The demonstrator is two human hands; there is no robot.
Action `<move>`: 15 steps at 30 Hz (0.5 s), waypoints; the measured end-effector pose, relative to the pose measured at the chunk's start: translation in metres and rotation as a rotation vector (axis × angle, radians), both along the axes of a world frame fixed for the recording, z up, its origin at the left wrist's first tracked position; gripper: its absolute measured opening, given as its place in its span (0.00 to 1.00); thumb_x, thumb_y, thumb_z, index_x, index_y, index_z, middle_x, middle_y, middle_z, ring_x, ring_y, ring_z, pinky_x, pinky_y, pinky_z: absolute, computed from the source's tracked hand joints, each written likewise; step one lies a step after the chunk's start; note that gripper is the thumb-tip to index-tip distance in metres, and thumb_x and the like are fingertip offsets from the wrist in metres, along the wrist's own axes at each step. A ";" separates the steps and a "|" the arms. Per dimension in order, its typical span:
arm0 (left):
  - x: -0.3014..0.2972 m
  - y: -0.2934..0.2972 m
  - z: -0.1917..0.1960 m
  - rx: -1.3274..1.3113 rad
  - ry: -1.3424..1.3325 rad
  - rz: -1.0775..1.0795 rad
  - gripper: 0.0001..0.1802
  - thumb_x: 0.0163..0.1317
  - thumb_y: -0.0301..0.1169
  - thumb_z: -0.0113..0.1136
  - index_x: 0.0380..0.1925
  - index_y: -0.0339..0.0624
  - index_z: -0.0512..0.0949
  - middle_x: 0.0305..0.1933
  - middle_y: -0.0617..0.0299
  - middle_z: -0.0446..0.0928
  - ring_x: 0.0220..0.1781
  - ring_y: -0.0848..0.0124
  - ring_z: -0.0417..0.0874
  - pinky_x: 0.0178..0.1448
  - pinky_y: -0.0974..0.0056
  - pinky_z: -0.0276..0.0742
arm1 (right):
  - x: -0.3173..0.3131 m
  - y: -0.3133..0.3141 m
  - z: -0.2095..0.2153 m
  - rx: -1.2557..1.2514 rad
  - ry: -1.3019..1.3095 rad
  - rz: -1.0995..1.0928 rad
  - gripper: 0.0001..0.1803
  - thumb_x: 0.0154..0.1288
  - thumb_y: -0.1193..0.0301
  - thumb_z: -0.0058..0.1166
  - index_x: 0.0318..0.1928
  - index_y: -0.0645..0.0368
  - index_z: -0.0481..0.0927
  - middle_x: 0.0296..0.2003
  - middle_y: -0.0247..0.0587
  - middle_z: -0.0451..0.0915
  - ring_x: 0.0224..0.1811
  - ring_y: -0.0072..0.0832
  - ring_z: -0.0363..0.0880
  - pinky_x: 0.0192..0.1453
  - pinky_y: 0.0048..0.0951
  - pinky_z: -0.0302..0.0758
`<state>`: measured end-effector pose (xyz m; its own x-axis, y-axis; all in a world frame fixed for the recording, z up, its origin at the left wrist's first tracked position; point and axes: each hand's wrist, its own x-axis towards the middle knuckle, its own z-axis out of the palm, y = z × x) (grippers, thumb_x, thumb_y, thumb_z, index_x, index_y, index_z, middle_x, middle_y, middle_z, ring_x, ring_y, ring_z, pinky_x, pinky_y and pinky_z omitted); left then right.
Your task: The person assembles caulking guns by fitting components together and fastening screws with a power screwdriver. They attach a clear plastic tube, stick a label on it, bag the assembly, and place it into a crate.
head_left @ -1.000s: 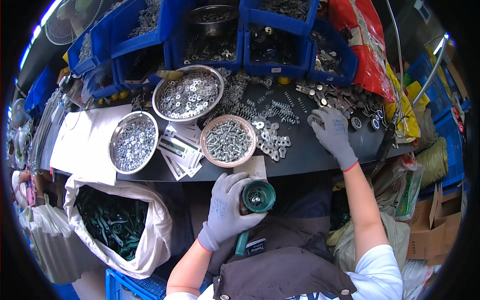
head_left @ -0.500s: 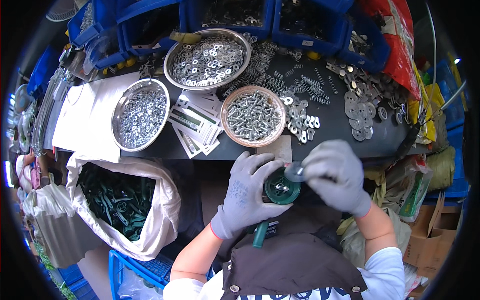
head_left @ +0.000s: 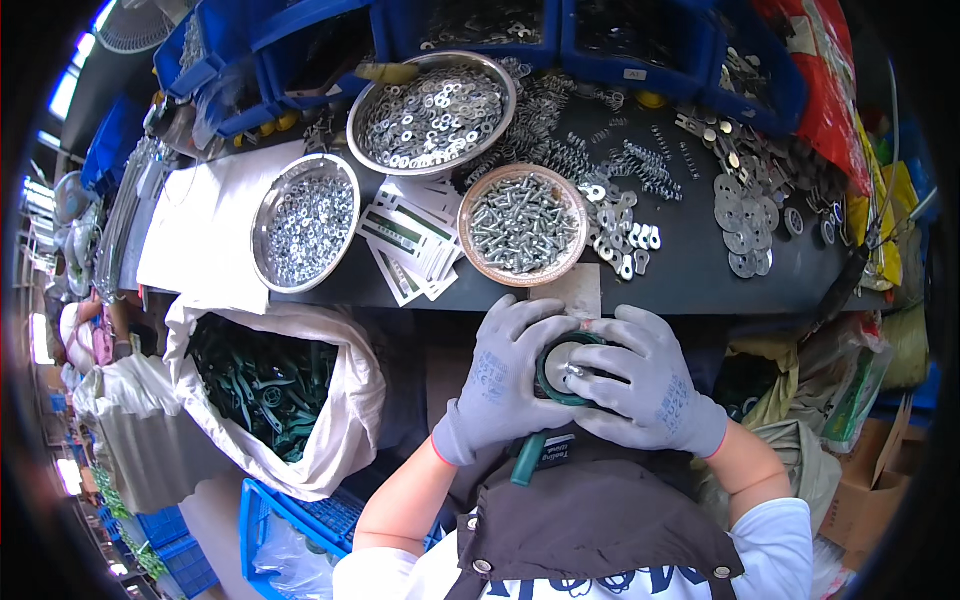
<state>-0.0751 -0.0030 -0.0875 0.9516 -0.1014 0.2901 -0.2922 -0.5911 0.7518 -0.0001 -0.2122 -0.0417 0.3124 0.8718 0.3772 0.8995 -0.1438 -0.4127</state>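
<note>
My left hand [head_left: 508,370], in a grey glove, is closed round a green round tool housing [head_left: 546,388] and steadies it in front of my apron. A green handle [head_left: 527,461] juts down from below that hand. Inside the housing lies a flat metal disc [head_left: 559,362], with a shiny metal stud near its middle. My right hand [head_left: 640,380], gloved too, has its fingers closed over the disc and the housing's right side. Those fingers hide part of the disc.
On the dark table stand a bowl of bolts [head_left: 528,225], a bowl of nuts [head_left: 306,225] and a bowl of washers [head_left: 432,120]. Loose springs [head_left: 640,170] and large metal discs [head_left: 742,225] lie to the right. A white sack of green parts [head_left: 350,425] stands at the left.
My right hand has moved left and down with the metal disc, which now sits inside the green housing. The whole view has shifted slightly.
</note>
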 end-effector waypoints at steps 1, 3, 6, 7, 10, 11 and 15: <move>0.000 0.001 0.003 0.020 0.020 -0.011 0.45 0.36 0.46 0.78 0.59 0.44 0.77 0.62 0.50 0.74 0.65 0.48 0.72 0.73 0.45 0.62 | 0.002 -0.007 0.000 -0.062 0.032 0.011 0.17 0.51 0.59 0.67 0.40 0.51 0.82 0.48 0.37 0.80 0.53 0.44 0.78 0.58 0.53 0.73; -0.001 0.003 0.014 0.019 0.047 -0.035 0.47 0.37 0.45 0.79 0.61 0.42 0.75 0.63 0.49 0.73 0.67 0.46 0.71 0.74 0.44 0.61 | 0.013 -0.039 0.010 0.008 -0.119 -0.219 0.15 0.50 0.64 0.64 0.41 0.51 0.83 0.48 0.39 0.80 0.52 0.44 0.78 0.59 0.51 0.72; -0.005 0.015 0.038 -0.144 0.168 0.028 0.42 0.44 0.39 0.77 0.61 0.35 0.74 0.61 0.46 0.75 0.66 0.50 0.74 0.72 0.51 0.66 | 0.048 -0.113 0.018 0.597 -0.203 -1.019 0.25 0.66 0.78 0.50 0.63 0.71 0.73 0.64 0.54 0.74 0.70 0.45 0.71 0.77 0.44 0.63; -0.002 0.018 0.045 -0.197 0.206 0.073 0.39 0.47 0.36 0.76 0.60 0.35 0.75 0.59 0.46 0.77 0.64 0.51 0.77 0.70 0.53 0.70 | 0.069 -0.145 0.015 0.748 -0.174 -1.242 0.31 0.72 0.70 0.54 0.71 0.70 0.66 0.69 0.57 0.69 0.72 0.45 0.68 0.77 0.42 0.63; 0.024 0.022 0.056 0.072 -0.055 0.237 0.20 0.55 0.27 0.69 0.49 0.37 0.81 0.48 0.49 0.81 0.51 0.51 0.81 0.59 0.53 0.75 | 0.121 -0.248 -0.018 0.409 -0.364 -1.633 0.40 0.69 0.60 0.64 0.71 0.71 0.64 0.70 0.58 0.67 0.74 0.43 0.66 0.76 0.40 0.63; 0.041 0.024 0.056 0.187 -0.151 0.261 0.17 0.56 0.27 0.68 0.47 0.38 0.81 0.46 0.50 0.81 0.49 0.50 0.81 0.57 0.52 0.76 | 0.135 -0.273 -0.041 0.392 -0.301 -1.627 0.41 0.68 0.59 0.65 0.72 0.71 0.64 0.70 0.57 0.67 0.74 0.42 0.65 0.76 0.40 0.63; 0.110 0.024 0.047 0.364 -0.149 0.337 0.10 0.59 0.32 0.65 0.40 0.42 0.84 0.41 0.52 0.80 0.47 0.52 0.81 0.52 0.50 0.75 | 0.146 -0.341 -0.099 0.177 -0.191 -1.737 0.45 0.65 0.57 0.68 0.72 0.69 0.63 0.67 0.55 0.70 0.65 0.40 0.74 0.69 0.38 0.70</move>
